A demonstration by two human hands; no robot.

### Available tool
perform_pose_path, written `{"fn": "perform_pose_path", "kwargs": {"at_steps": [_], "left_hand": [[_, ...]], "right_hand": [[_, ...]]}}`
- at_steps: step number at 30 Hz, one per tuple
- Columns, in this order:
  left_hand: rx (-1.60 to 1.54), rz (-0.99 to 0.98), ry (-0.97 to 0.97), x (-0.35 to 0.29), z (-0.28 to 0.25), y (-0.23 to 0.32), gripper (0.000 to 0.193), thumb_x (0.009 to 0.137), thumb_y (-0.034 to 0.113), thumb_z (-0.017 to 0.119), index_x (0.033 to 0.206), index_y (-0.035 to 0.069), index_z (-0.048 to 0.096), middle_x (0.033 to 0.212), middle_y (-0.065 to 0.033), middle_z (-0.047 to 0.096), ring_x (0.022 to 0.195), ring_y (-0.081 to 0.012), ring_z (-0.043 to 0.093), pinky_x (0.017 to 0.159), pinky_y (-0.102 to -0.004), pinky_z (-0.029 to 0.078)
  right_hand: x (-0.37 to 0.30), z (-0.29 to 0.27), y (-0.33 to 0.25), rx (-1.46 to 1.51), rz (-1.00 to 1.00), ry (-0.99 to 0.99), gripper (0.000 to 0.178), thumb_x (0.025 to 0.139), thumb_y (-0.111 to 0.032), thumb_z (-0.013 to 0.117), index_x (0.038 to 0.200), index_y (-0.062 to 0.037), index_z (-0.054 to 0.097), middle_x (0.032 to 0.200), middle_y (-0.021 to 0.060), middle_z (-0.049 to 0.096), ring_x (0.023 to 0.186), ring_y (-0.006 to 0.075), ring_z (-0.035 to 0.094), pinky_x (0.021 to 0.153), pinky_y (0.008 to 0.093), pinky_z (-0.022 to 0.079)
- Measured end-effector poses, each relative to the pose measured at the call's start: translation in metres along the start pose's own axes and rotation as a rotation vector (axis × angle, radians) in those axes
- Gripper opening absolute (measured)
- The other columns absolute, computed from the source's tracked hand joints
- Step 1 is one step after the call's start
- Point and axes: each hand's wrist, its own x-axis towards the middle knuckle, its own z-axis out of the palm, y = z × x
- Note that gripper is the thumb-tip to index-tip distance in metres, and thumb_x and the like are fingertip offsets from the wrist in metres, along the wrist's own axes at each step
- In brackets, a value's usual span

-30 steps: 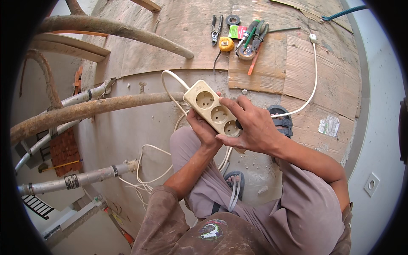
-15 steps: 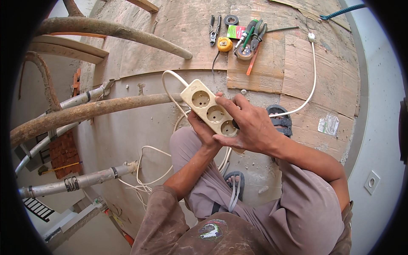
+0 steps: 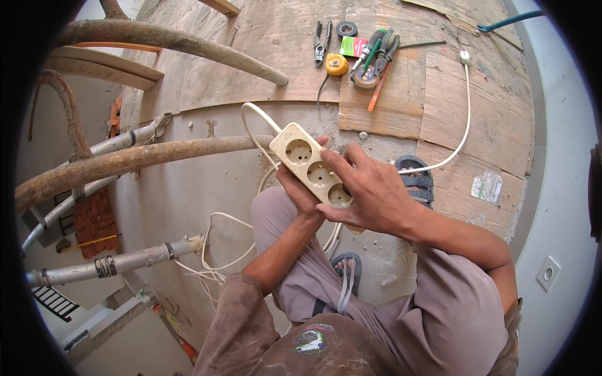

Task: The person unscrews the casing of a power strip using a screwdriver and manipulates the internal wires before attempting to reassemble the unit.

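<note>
A cream power strip [image 3: 310, 164] with three round sockets is tilted across the space between my hands, above my bent legs. My left hand [image 3: 301, 193] grips it from below and the near side, its fingers mostly hidden beneath. Over its lower right end closes my right hand [image 3: 377, 191], with fingertips along the far edge and thumb on the near edge. A small dark piece shows at the lowest socket beside my right fingers; I cannot make out what it is. A white cable [image 3: 249, 119] loops from the strip's upper left end.
Wire strippers [image 3: 322, 44], black tape [image 3: 346, 29], a yellow tape measure [image 3: 337, 64] and pliers [image 3: 386, 52] lie on cardboard ahead. A white plug [image 3: 464, 57] ends a cord at the right. Wooden poles [image 3: 150, 156] and metal tubes [image 3: 119, 265] stand left; a wall socket [image 3: 549, 274] is right.
The view has shifted slightly, so the surroundings sit a little differently. My right fingers have moved slightly over the strip's lower end, and the dark piece there shows less.
</note>
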Motion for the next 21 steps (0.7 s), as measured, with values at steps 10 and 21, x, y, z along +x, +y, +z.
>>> {"fn": "perform_pose_path", "kwargs": {"at_steps": [10,21], "left_hand": [[0.084,0.034,0.144,0.001,0.013,-0.001,0.059,0.096,0.046,0.018,0.129,0.007,0.048,0.118,-0.0134,0.06,0.099,-0.0264,0.063,0.086,-0.0412,0.054],[0.458,0.046,0.039,0.003,0.024,-0.004,0.043,0.091,0.023,0.063,0.123,0.005,0.042,0.107,-0.0085,0.057,0.096,-0.0163,0.061,0.078,-0.0298,0.055]], "right_hand": [[-0.002,0.001,0.009,0.034,0.045,-0.035,0.077,0.067,-0.037,0.08,0.129,-0.0075,0.045,0.095,0.0149,0.049,0.076,0.0323,0.062,0.06,0.0405,0.052],[0.006,0.004,0.05,0.381,0.296,-0.118,0.073,0.067,-0.03,0.081,0.13,-0.0094,0.05,0.095,0.0101,0.058,0.079,0.0188,0.058,0.074,0.0322,0.049]]}}
